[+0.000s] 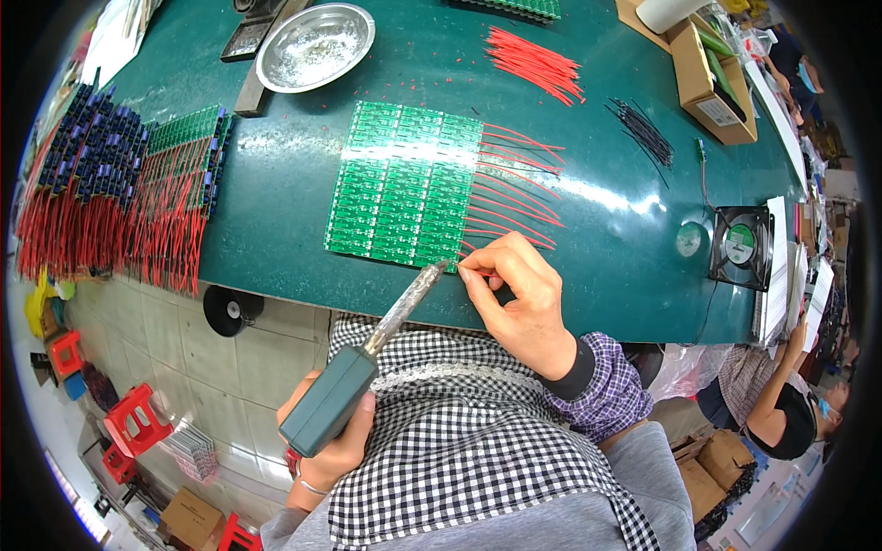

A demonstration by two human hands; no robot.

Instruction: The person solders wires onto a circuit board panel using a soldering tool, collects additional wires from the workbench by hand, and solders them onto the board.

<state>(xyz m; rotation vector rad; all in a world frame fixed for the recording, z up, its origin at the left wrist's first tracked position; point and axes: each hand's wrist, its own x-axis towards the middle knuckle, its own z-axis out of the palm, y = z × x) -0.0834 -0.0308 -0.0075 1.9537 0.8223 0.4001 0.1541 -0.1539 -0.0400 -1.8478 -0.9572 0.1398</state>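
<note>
My left hand [342,452] is wrapped round the dark green handle of a soldering iron [333,399]. The iron's tip meets the lower right corner of a green circuit board panel [395,188] lying on the table. Close by that tip, my right hand [525,303] pinches a thin wire; a bit of red shows between the fingers, and the rest is hidden by the hand. Several red wires [516,209] stick out to the right from the panel's right edge, with a few dark ones among them.
Behind the panel are a metal bowl [315,48] and a pile of red wires [535,66]. Black wires [643,133], a cardboard box [706,87] and a fan [742,248] stand rightward. Wired boards [101,174] are stacked at left. Another person [767,399] works at far right.
</note>
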